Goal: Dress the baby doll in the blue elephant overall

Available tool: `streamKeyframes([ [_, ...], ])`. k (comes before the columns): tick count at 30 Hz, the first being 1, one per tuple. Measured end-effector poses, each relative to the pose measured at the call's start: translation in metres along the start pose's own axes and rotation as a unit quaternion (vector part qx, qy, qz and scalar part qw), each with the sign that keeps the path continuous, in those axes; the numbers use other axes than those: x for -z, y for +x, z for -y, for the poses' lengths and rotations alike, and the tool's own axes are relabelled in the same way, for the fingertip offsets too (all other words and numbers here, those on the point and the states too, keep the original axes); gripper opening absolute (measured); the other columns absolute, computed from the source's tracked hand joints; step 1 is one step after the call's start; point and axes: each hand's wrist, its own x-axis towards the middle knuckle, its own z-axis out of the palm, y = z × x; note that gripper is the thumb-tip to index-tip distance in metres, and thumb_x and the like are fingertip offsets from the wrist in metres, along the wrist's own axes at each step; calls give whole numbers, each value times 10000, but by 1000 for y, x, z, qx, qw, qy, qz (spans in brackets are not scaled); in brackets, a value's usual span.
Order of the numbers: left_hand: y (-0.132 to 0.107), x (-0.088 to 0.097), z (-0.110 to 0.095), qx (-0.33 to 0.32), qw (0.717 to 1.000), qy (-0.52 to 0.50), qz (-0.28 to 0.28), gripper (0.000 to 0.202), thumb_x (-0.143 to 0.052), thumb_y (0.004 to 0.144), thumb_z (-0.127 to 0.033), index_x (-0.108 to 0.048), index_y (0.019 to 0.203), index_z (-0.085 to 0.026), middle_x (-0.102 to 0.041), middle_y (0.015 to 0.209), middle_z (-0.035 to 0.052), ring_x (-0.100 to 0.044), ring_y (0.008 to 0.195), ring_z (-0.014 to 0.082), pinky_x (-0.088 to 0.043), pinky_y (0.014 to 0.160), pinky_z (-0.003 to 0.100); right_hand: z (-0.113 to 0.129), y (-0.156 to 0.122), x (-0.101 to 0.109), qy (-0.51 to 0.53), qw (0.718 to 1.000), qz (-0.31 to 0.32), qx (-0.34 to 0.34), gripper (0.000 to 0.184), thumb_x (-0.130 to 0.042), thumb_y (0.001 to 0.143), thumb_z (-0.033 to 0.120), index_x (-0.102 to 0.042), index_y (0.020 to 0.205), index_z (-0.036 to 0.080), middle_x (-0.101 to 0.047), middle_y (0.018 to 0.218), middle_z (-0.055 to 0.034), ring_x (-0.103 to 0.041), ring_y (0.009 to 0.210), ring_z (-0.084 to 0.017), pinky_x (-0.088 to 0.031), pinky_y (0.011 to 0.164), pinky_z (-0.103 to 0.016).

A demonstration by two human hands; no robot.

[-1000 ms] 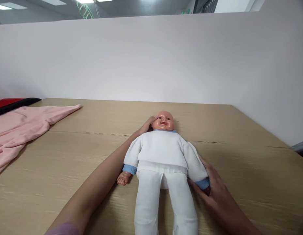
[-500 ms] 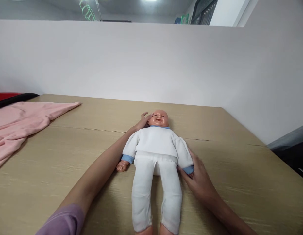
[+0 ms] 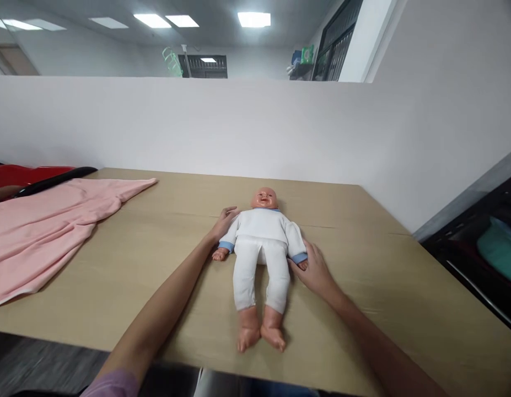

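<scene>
A baby doll in a white top with blue cuffs and white trousers lies on its back on the wooden table, head away from me, bare feet near the front edge. My left hand rests against the doll's shoulder and upper sleeve, fingers stretched out. My right hand lies flat on the table at the doll's other sleeve cuff, fingers extended and touching the doll's small hand.
A pink cloth is spread over the table's left part, with a red and black object behind it. A white partition wall runs along the far edge. A dark rack with a teal item stands at the right.
My view has pulled back and risen, so the whole doll and the table's front edge now show. My left hand slid from the doll's head down to its shoulder.
</scene>
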Motion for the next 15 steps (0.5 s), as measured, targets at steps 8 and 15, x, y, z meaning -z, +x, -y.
streamKeyframes([
  [8, -143, 31, -37, 12, 985, 164, -49, 721, -778, 893, -566, -487, 1445, -204, -631, 1424, 170, -688, 1181, 304, -577, 1005, 485, 71, -96, 80, -95, 994, -34, 49, 604, -630, 1027, 373, -451, 1578, 203, -514, 1582, -218, -497, 1477, -413, -463, 1187, -651],
  [15, -349, -58, -37, -351, 832, 154, -402, 161, -679, 966, -279, -586, 1094, -305, -615, 975, 27, -605, 877, 266, -556, 863, 506, 83, -275, 84, 48, 956, -213, 194, 318, -730, 818, 53, -494, 825, 266, -588, 901, 10, -668, 760, -178, -659, 748, -366],
])
